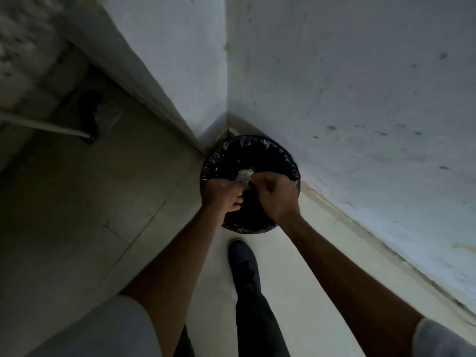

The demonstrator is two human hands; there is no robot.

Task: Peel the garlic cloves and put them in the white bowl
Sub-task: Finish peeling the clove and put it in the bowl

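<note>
Left hand point(223, 198) and right hand point(279, 199), grips closed on pale papery scraps point(244, 176), hover over the lined bin point(257, 148); peeling seems done, white bowl unseen.

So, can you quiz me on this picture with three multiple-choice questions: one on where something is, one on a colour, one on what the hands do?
1. Where does the bin stand? A) on a table B) in the wall corner C) inside a cupboard
2. What colour is its liner? A) white B) red C) black
3. What are the left hand and right hand doing? A) hanging down B) gripping a pale clump over the bin C) tucked in pockets
Answers: 1 B, two walls meet just behind it; 2 C, the plastic looks black; 3 B, both curl at the clump above the opening.
</note>
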